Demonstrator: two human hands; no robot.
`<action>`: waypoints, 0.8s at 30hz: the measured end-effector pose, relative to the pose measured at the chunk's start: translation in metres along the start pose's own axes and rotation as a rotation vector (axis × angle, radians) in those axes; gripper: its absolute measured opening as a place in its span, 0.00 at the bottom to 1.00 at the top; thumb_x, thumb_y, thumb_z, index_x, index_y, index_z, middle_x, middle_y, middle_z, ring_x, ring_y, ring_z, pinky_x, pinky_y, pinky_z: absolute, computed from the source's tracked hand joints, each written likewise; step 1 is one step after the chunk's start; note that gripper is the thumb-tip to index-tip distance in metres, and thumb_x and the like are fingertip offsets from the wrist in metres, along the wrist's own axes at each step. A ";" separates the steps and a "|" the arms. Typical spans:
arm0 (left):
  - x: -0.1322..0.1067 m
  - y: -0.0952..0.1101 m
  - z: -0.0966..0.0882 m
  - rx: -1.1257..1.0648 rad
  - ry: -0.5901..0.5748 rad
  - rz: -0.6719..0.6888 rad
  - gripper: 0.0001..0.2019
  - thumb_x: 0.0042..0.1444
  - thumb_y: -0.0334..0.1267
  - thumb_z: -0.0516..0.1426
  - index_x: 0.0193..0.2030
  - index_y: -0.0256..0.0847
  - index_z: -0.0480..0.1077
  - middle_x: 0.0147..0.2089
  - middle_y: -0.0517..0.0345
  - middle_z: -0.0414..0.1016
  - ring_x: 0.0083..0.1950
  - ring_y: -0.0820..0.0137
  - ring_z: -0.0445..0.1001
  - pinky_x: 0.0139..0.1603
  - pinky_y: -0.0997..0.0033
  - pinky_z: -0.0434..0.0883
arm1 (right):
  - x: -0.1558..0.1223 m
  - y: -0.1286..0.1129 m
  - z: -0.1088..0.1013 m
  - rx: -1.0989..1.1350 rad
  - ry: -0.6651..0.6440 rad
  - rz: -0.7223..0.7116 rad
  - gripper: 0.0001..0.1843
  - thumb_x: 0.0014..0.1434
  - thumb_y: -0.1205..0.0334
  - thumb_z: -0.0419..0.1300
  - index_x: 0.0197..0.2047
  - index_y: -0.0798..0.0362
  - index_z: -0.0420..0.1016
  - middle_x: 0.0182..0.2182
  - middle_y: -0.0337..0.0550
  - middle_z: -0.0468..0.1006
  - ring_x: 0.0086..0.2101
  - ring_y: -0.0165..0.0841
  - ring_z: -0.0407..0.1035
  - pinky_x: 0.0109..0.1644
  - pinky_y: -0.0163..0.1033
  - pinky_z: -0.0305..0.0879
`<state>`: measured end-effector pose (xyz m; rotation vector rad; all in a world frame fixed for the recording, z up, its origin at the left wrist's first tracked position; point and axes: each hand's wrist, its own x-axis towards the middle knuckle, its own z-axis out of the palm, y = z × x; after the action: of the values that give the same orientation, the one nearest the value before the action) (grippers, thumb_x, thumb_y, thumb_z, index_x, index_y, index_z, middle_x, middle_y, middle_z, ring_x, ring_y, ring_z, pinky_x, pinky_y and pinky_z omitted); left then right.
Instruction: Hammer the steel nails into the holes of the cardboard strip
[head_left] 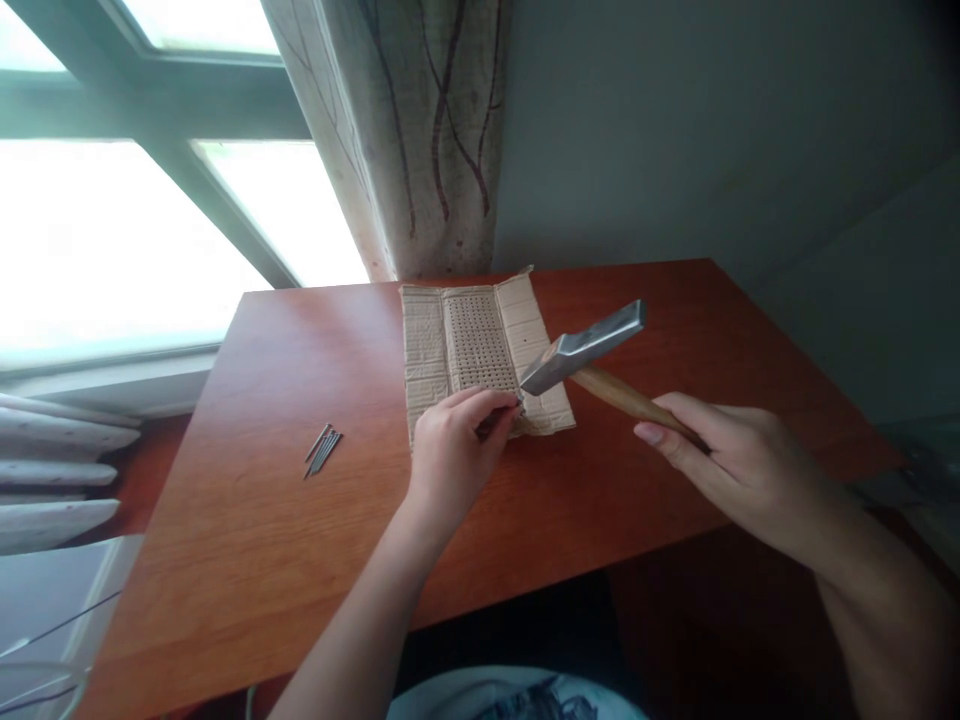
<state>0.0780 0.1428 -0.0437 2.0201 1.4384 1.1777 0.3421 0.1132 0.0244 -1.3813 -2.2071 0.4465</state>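
Observation:
A flattened piece of cardboard [465, 340] lies at the far middle of the wooden table [300, 520]; its centre panel is covered with rows of small holes. My left hand [454, 450] rests at the cardboard's near edge, fingers pinched together on a small nail that is barely visible. My right hand [739, 465] grips the wooden handle of a hammer [585, 350], whose steel head hovers tilted just above my left fingertips and the cardboard's right flap.
A small bundle of loose nails [322, 450] lies on the table to the left of my left hand. A patterned curtain [420, 130] and a bright window [150, 200] stand behind the table. The table's near edge runs just below my forearms.

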 end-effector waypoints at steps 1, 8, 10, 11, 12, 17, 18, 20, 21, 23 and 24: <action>0.000 0.000 0.000 0.005 0.003 0.007 0.05 0.61 0.31 0.62 0.38 0.43 0.80 0.36 0.59 0.84 0.34 0.70 0.80 0.33 0.74 0.72 | 0.001 -0.002 -0.003 -0.021 -0.012 -0.018 0.13 0.71 0.52 0.57 0.35 0.48 0.69 0.20 0.32 0.66 0.18 0.27 0.63 0.21 0.35 0.54; 0.000 -0.002 0.001 0.027 0.006 0.042 0.05 0.60 0.30 0.63 0.38 0.43 0.80 0.36 0.61 0.84 0.34 0.71 0.80 0.35 0.74 0.71 | 0.003 -0.010 -0.010 -0.170 -0.146 0.002 0.14 0.74 0.52 0.54 0.37 0.49 0.67 0.23 0.34 0.70 0.21 0.29 0.67 0.25 0.37 0.52; 0.000 -0.003 0.001 0.041 0.005 0.049 0.05 0.60 0.29 0.64 0.38 0.43 0.80 0.36 0.61 0.84 0.35 0.71 0.80 0.35 0.74 0.70 | 0.003 -0.011 -0.010 -0.195 -0.184 0.012 0.14 0.75 0.52 0.52 0.38 0.49 0.67 0.24 0.34 0.71 0.22 0.29 0.68 0.26 0.37 0.52; 0.000 -0.003 0.001 0.044 0.002 0.050 0.05 0.60 0.29 0.64 0.38 0.43 0.80 0.36 0.62 0.84 0.35 0.71 0.80 0.35 0.74 0.70 | 0.002 -0.012 -0.011 -0.194 -0.180 0.009 0.14 0.75 0.51 0.52 0.38 0.49 0.68 0.23 0.34 0.71 0.22 0.28 0.67 0.26 0.37 0.52; 0.000 -0.003 0.001 0.047 -0.003 0.047 0.05 0.60 0.29 0.64 0.38 0.43 0.80 0.36 0.62 0.84 0.35 0.71 0.80 0.35 0.74 0.70 | 0.001 -0.012 -0.010 -0.191 -0.175 0.008 0.14 0.75 0.51 0.52 0.39 0.49 0.68 0.23 0.33 0.70 0.21 0.28 0.67 0.26 0.37 0.52; 0.000 -0.003 0.001 0.078 -0.037 0.024 0.04 0.60 0.29 0.64 0.37 0.43 0.79 0.36 0.62 0.83 0.35 0.70 0.79 0.35 0.73 0.69 | -0.002 -0.012 -0.007 -0.185 -0.181 0.009 0.15 0.75 0.50 0.51 0.39 0.50 0.69 0.24 0.33 0.71 0.22 0.28 0.68 0.26 0.37 0.51; 0.000 -0.003 0.001 0.080 -0.037 0.023 0.04 0.60 0.29 0.64 0.37 0.43 0.79 0.36 0.62 0.83 0.35 0.70 0.79 0.35 0.73 0.69 | -0.002 -0.011 -0.006 -0.185 -0.177 0.008 0.16 0.75 0.50 0.51 0.39 0.50 0.69 0.24 0.33 0.71 0.22 0.28 0.68 0.26 0.37 0.51; 0.001 -0.003 0.001 0.074 -0.034 0.025 0.04 0.60 0.29 0.63 0.37 0.43 0.79 0.36 0.62 0.83 0.35 0.71 0.79 0.35 0.73 0.70 | -0.003 -0.011 -0.005 -0.176 -0.161 0.010 0.15 0.75 0.50 0.52 0.39 0.50 0.69 0.24 0.33 0.71 0.22 0.27 0.67 0.26 0.37 0.52; 0.001 -0.003 0.001 0.070 -0.033 0.026 0.05 0.60 0.29 0.63 0.37 0.43 0.79 0.36 0.62 0.83 0.35 0.71 0.79 0.35 0.73 0.70 | -0.003 -0.010 -0.004 -0.172 -0.153 0.015 0.15 0.75 0.50 0.52 0.39 0.50 0.68 0.24 0.33 0.70 0.21 0.27 0.66 0.26 0.36 0.52; 0.001 -0.002 0.001 0.067 -0.039 0.026 0.05 0.60 0.29 0.63 0.38 0.43 0.79 0.36 0.62 0.83 0.35 0.71 0.79 0.35 0.73 0.70 | -0.004 -0.010 -0.004 -0.170 -0.153 0.029 0.16 0.75 0.50 0.52 0.38 0.50 0.68 0.23 0.32 0.69 0.21 0.26 0.65 0.26 0.36 0.52; 0.001 -0.002 0.002 0.071 -0.045 0.025 0.05 0.60 0.29 0.63 0.38 0.43 0.79 0.37 0.62 0.83 0.35 0.71 0.79 0.35 0.73 0.70 | -0.005 -0.009 -0.003 -0.169 -0.159 0.034 0.16 0.75 0.50 0.52 0.38 0.50 0.68 0.22 0.32 0.68 0.21 0.26 0.65 0.26 0.36 0.52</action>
<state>0.0779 0.1448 -0.0459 2.1037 1.4565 1.0982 0.3387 0.1050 0.0307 -1.5189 -2.3999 0.4023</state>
